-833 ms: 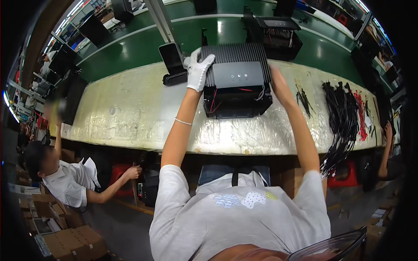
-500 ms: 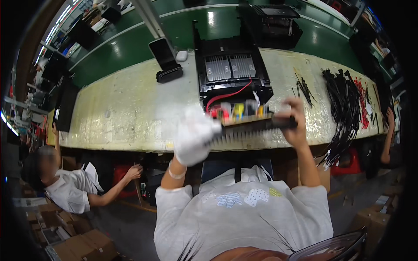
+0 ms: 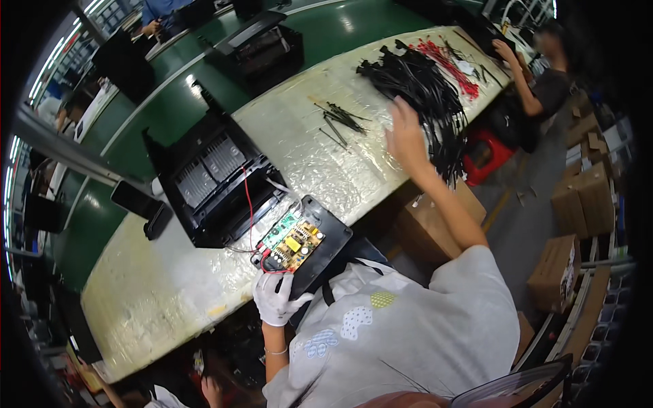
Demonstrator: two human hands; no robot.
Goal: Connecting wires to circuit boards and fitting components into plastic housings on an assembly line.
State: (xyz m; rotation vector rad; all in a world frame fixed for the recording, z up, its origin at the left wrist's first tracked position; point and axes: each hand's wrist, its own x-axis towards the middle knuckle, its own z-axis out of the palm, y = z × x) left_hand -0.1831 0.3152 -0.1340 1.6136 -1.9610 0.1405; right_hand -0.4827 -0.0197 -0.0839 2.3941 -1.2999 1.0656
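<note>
Near the table's front edge lies a black panel [image 3: 335,231] carrying a yellow and green circuit board [image 3: 292,243], its components facing up. My left hand [image 3: 274,299], in a white glove, grips the panel's near left edge beside red wires, thumb apart from the fingers. A red wire runs from the board to an open black housing [image 3: 204,170] with silver finned blocks. My bare right hand [image 3: 408,139] is stretched out over the table, fingers extended and holding nothing visible. Just beyond it spreads a heap of black cables [image 3: 415,78]; loose black cable ties [image 3: 343,119] lie to its left.
Red cables [image 3: 452,68] lie beyond the black heap. A phone on a stand [image 3: 139,204] is left of the housing. Another black housing [image 3: 262,51] sits on the green surface behind. Co-workers sit at both ends; a red stool [image 3: 486,156] and cardboard boxes [image 3: 442,224] are below.
The panel, tilted up between both hands before, now lies flat with the board upward. My right hand has let go and moved toward the black cables. The view has turned right.
</note>
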